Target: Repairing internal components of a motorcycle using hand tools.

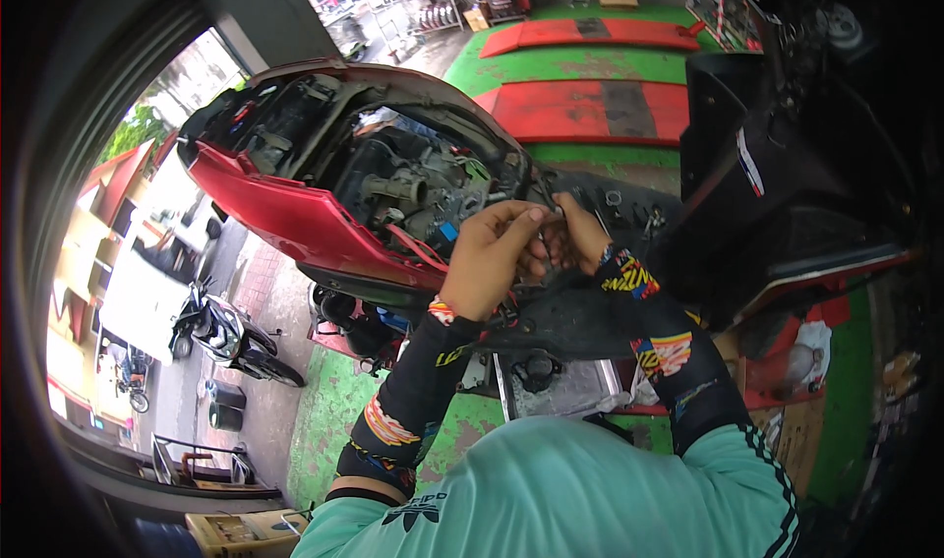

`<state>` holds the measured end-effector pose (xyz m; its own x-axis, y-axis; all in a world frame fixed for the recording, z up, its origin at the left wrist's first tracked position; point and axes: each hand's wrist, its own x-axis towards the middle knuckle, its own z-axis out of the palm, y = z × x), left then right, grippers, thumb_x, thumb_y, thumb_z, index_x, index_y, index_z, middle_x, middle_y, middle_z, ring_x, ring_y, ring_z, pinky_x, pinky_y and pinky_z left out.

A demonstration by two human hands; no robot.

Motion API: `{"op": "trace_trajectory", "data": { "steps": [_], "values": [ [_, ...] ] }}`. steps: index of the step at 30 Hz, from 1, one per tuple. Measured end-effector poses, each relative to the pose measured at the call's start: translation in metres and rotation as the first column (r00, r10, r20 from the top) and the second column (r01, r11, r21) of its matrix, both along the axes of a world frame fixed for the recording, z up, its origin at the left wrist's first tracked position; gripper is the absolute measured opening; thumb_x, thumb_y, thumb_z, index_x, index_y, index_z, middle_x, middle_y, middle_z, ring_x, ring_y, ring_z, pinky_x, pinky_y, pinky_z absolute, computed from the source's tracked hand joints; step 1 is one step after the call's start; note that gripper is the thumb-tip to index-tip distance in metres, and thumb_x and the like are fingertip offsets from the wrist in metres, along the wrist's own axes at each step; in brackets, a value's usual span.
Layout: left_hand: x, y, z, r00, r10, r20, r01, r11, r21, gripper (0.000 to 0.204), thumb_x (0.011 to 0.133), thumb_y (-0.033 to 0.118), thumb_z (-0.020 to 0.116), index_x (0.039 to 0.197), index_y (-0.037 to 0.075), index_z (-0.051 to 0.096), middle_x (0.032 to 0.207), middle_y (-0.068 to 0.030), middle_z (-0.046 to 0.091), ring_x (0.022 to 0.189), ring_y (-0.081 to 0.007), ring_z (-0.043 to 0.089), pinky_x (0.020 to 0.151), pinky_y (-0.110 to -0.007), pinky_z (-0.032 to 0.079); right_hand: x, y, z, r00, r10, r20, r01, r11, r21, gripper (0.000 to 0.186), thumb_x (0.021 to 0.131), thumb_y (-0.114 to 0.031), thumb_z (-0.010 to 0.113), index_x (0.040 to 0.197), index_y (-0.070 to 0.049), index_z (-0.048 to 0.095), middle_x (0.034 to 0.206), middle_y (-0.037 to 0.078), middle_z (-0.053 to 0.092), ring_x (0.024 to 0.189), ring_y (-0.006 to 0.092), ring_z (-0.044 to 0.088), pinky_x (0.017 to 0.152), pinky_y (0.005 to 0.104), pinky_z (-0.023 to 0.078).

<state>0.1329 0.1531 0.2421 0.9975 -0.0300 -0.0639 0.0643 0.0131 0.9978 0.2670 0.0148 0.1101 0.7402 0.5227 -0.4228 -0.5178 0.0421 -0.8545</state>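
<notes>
A red scooter (295,209) stands before me with its seat area open and its engine (398,184) exposed. My left hand (495,253) and my right hand (582,234) meet over the front end of that opening, above the dark footboard (551,317). Both hands are closed, with fingertips bent together around something small and dark that I cannot make out. Just left of my left hand, a blue piece (449,231) shows in the engine bay. Several small metal parts (649,222) lie on a dark surface beyond my right hand.
The scooter's dark front panel (757,184) rises on the right. Below the footboard, a metal tray (570,386) holds a dark round part. Red platforms (600,111) lie on the green floor beyond. A motorcycle (236,332) is parked outside at left.
</notes>
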Motion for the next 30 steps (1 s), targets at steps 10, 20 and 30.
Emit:
{"op": "trace_trajectory", "data": {
  "steps": [10, 20, 30],
  "values": [
    [-0.046, -0.021, -0.182, 0.952, -0.259, -0.166, 0.275, 0.958, 0.085, 0.025, 0.099, 0.020, 0.059, 0.118, 0.003, 0.062, 0.089, -0.0016, 0.064, 0.076, -0.0085, 0.063, 0.068, -0.026, 0.053, 0.006, 0.000, -0.019, 0.824, 0.001, 0.567, 0.077, 0.991, -0.113, 0.032, 0.094, -0.034, 0.062, 0.085, -0.004, 0.059, 0.067, 0.004, 0.059, 0.056, 0.0126, 0.056, 0.050, 0.0309, 0.043],
    [-0.056, -0.023, -0.149, 0.955, -0.287, -0.083, 0.289, 0.957, 0.015, 0.020, 0.097, 0.021, 0.065, 0.110, 0.007, 0.060, 0.085, 0.0043, 0.056, 0.060, -0.0025, 0.049, 0.051, -0.020, 0.038, 0.013, -0.001, -0.024, 0.772, -0.032, 0.635, 0.113, 0.990, -0.089, 0.035, 0.096, -0.033, 0.056, 0.090, 0.002, 0.062, 0.070, 0.008, 0.063, 0.064, 0.0166, 0.062, 0.060, 0.0307, 0.045],
    [-0.040, -0.006, -0.045, 0.992, -0.064, -0.113, 0.036, 0.972, -0.233, 0.011, 0.094, 0.015, 0.068, 0.097, 0.010, 0.058, 0.070, 0.0063, 0.048, 0.051, -0.0030, 0.037, 0.047, -0.021, 0.028, 0.001, 0.009, 0.001, 0.996, -0.044, 0.078, 0.037, 0.996, 0.085, 0.038, 0.095, -0.043, 0.047, 0.105, -0.011, 0.063, 0.066, 0.001, 0.052, 0.051, 0.0128, 0.045, 0.049, 0.0291, 0.035]
  ]
}}
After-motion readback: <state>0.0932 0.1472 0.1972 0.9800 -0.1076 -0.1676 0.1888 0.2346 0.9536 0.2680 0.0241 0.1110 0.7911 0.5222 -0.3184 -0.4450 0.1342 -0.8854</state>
